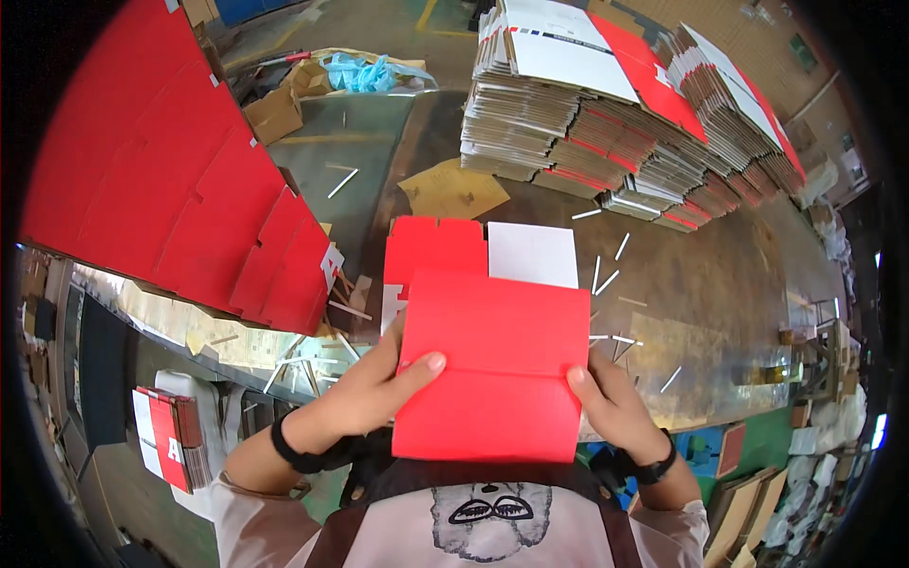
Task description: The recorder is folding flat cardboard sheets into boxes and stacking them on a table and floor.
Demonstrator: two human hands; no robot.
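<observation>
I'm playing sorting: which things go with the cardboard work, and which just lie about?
Probably for the work:
creased red cardboard, held by left hand and right hand
stacked red-and-white flat cartons

Probably just lying about:
scattered white strips
crumpled light-blue plastic
yellow-brown sheet

Kinda messy tbh: crumpled light-blue plastic (363, 73) near a brown cardboard box (276, 111) far left, a tan sheet (453, 189) on the counter (729, 265), thin white strips (670, 380) scattered everywhere, brown panels (748, 506) lower right.
</observation>
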